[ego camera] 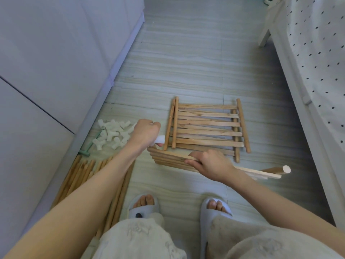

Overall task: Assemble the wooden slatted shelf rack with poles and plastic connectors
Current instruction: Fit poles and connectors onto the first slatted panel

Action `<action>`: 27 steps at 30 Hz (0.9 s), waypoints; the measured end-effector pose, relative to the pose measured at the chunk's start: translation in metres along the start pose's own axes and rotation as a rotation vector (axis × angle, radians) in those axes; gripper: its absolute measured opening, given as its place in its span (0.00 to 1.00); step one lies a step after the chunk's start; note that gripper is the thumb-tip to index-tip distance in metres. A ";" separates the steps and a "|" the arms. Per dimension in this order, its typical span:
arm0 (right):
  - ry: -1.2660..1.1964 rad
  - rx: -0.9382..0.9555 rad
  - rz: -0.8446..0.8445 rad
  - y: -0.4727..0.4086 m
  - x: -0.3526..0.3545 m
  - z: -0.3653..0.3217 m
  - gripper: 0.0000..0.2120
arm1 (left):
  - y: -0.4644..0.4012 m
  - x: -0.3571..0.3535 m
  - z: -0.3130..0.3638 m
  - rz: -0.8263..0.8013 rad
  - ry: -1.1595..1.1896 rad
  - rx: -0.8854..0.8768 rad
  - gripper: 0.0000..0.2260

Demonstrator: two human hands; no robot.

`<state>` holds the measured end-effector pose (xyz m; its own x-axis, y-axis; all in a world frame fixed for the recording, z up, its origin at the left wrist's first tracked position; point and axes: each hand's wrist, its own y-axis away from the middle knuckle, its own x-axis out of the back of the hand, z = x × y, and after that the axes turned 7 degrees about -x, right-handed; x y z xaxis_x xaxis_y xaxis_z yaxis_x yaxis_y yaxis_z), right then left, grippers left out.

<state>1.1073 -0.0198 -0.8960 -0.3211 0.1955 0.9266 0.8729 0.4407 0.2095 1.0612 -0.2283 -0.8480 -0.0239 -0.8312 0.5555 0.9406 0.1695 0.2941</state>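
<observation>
Left hand (146, 132) grips a smooth white plastic connector (161, 139); right hand (211, 165) clutches a slatted wooden panel (168, 157) of round-edged rails.

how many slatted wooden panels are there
3: two slatted wooden panels stacked on the floor, one held by the right hand, the left hand gripping a white plastic connector at its corner.

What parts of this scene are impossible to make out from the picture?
Head view only:
- Shape of the white connector: the left hand wraps it.
- Middle of the slatted panel: the right hand covers it.
- Full length of the poles: the left forearm and trousers hide them.
</observation>
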 end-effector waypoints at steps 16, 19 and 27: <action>0.023 0.008 -0.033 0.008 -0.001 -0.005 0.21 | 0.012 0.002 -0.002 -0.058 -0.049 -0.087 0.14; 0.039 0.004 -0.023 0.009 0.000 -0.005 0.22 | 0.012 0.001 -0.003 -0.053 -0.028 -0.082 0.13; 0.025 -0.033 -0.047 -0.002 0.011 -0.002 0.18 | -0.002 0.000 0.005 -0.094 0.103 -0.082 0.15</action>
<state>1.1028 -0.0199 -0.8854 -0.3529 0.1537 0.9230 0.8690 0.4195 0.2624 1.0579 -0.2257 -0.8449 -0.0826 -0.8919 0.4445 0.9604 0.0478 0.2744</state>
